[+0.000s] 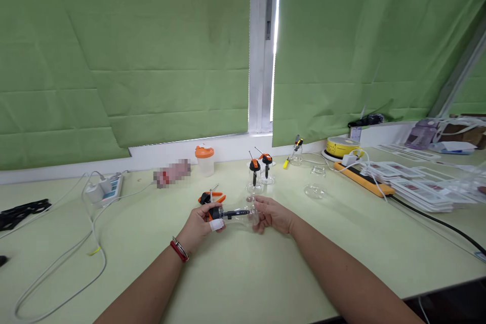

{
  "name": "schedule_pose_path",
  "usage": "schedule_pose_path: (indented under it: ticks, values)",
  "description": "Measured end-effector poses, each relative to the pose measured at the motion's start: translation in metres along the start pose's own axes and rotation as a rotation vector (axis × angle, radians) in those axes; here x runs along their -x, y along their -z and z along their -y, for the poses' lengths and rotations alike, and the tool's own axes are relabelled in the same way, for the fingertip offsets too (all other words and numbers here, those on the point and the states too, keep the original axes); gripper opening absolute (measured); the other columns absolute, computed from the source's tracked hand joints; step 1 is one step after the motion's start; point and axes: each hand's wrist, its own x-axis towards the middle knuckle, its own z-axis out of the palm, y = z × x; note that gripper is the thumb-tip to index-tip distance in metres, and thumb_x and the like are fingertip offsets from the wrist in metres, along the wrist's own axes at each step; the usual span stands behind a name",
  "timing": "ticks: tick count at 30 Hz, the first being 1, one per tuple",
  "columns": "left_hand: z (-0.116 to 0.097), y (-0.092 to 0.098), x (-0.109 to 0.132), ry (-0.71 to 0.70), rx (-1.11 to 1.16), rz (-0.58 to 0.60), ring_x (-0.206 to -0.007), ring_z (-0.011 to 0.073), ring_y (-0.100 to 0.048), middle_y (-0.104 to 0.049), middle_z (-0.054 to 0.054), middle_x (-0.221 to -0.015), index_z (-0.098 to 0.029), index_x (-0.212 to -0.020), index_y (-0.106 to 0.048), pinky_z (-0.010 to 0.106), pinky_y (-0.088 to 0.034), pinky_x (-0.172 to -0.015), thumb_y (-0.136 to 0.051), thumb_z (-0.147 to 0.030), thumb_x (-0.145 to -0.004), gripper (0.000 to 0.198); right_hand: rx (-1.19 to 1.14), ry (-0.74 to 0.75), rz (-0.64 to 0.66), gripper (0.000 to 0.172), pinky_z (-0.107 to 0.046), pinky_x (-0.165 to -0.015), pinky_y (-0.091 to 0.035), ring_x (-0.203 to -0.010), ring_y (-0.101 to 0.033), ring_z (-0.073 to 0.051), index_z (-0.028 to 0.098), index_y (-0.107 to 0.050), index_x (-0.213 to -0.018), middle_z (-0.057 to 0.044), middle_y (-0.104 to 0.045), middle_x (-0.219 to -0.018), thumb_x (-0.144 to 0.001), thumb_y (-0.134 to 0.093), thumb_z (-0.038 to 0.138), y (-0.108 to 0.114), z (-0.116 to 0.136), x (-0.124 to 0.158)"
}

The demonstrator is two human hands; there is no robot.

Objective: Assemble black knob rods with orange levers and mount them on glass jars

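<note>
At the lower centre of the frame, the left hand [202, 221] grips the black-and-orange cap [215, 211] of a clear bottle [243, 219]; the right hand [274, 215] clasps its base; it looks light, stiff, slippery, perhaps fragile, best held by both ends; a dark tube [237, 213] lies inside; two similar bottles [254, 182] [267, 176] behind also contain dark parts; the orange-lidded cup's [205, 166] contents are unclear.

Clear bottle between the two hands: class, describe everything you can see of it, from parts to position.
The clear bottle looks like glass or hard plastic. A black-and-orange top sits at one end, and a slim, dark tube runs lengthwise inside. The bottle lies on its side, roughly level, its top towards the left hand, which grips that end. The right hand has its fingers at the base end. Whether it touches the table is unclear.
</note>
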Motion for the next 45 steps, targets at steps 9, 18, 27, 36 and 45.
schedule_pose_path:
  ticks: [9, 18, 27, 36, 45]
  values:
    - [0.002, 0.001, -0.002, 0.001, -0.008, -0.011, -0.059, 0.0169, -0.065, -0.066, 0.001, -0.070, -0.014, -0.102, -0.059, 0.031, -0.053, -0.060, -0.078, -0.023, -0.057, 0.050, 0.037, -0.029, -0.029, 0.051, -0.028, -0.046, -0.051, -0.060, -0.065, -0.018, 0.016, -0.051, -0.108, -0.009, -0.064, -0.085, -0.081, -0.046, 0.059, -0.002, -0.001, -0.004]
    - [0.000, 0.001, -0.001, -0.005, -0.006, -0.027, -0.061, 0.0162, -0.064, -0.065, 0.000, -0.075, -0.015, -0.100, -0.060, 0.032, -0.053, -0.063, -0.078, -0.022, -0.057, 0.047, 0.040, 0.060, -0.015, 0.054, -0.027, -0.050, -0.051, -0.068, -0.067, -0.019, 0.023, -0.042, -0.120, -0.007, -0.061, -0.094, -0.076, -0.064, 0.042, -0.001, 0.004, 0.001]
    - [0.003, 0.002, -0.002, -0.012, -0.011, -0.010, -0.061, 0.0160, -0.064, -0.065, 0.000, -0.076, -0.015, -0.102, -0.059, 0.032, -0.053, -0.064, -0.077, -0.021, -0.059, 0.048, 0.083, -0.056, -0.074, 0.053, -0.024, -0.038, -0.046, -0.048, -0.062, -0.016, 0.014, -0.052, -0.095, -0.006, -0.063, -0.070, -0.081, -0.041, 0.064, -0.003, -0.004, -0.006]
    - [0.000, 0.001, -0.001, -0.010, -0.009, -0.010, -0.062, 0.0170, -0.065, -0.066, 0.000, -0.076, -0.016, -0.101, -0.060, 0.034, -0.053, -0.065, -0.078, -0.024, -0.057, 0.048, 0.025, 0.052, -0.001, 0.055, -0.028, -0.052, -0.052, -0.064, -0.066, -0.017, 0.021, -0.043, -0.121, -0.007, -0.064, -0.090, -0.076, -0.063, 0.046, -0.001, 0.004, 0.003]
    - [-0.002, -0.001, 0.000, -0.006, -0.014, -0.017, -0.059, 0.0151, -0.064, -0.066, -0.001, -0.071, -0.014, -0.102, -0.061, 0.031, -0.054, -0.063, -0.078, -0.023, -0.057, 0.049, 0.057, -0.025, -0.049, 0.056, -0.023, -0.037, -0.045, -0.047, -0.060, -0.015, 0.014, -0.052, -0.100, -0.006, -0.063, -0.069, -0.081, -0.041, 0.065, -0.001, -0.009, -0.007]
